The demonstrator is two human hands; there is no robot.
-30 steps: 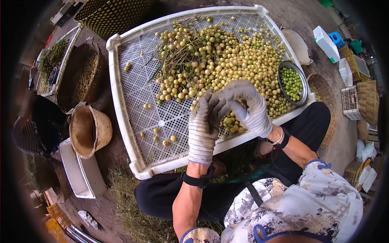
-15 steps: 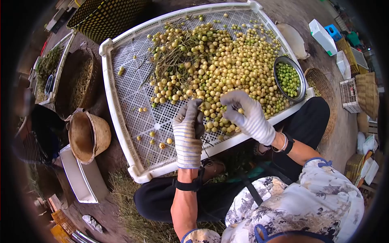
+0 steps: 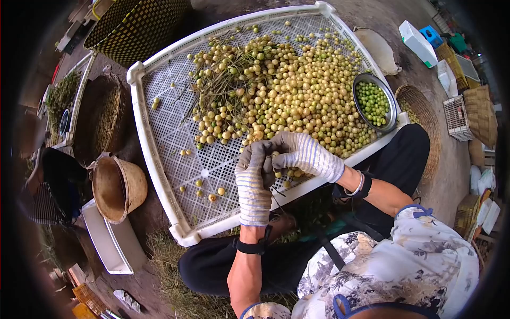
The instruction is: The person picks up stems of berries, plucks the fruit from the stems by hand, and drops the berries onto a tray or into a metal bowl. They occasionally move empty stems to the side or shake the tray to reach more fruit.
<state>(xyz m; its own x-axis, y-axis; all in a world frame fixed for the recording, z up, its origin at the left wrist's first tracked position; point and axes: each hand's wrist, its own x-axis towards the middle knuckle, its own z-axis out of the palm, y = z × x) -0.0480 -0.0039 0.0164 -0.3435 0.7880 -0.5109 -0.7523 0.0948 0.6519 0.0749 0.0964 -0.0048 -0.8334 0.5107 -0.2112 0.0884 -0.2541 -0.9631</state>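
In striped work gloves, my two hands meet over the near edge of a white mesh tray (image 3: 159,159). My left hand (image 3: 252,186) is closed around a thin dark twig (image 3: 278,195) whose end hangs below the fingers. The fingers of my right hand (image 3: 311,154) are pinched against the left fingertips; what they grip is hidden. Behind them spreads a heap of small round yellowish fruits (image 3: 303,85), with a tangle of stems (image 3: 223,85) on its left side. A metal bowl (image 3: 390,123) of greener fruits (image 3: 372,101) rests at the tray's right edge.
To the left stand a tan bucket (image 3: 125,186), a white bin (image 3: 109,239) and a large round basket (image 3: 101,114). A woven basket (image 3: 133,32) is behind the tray. Cut stems (image 3: 170,266) lie by my knee. Another person's dark-clothed leg (image 3: 61,175) shows at far left.
My right hand has moved left, from apart with fingers spread to pinching against my left fingertips. My left hand has shifted slightly right and down.
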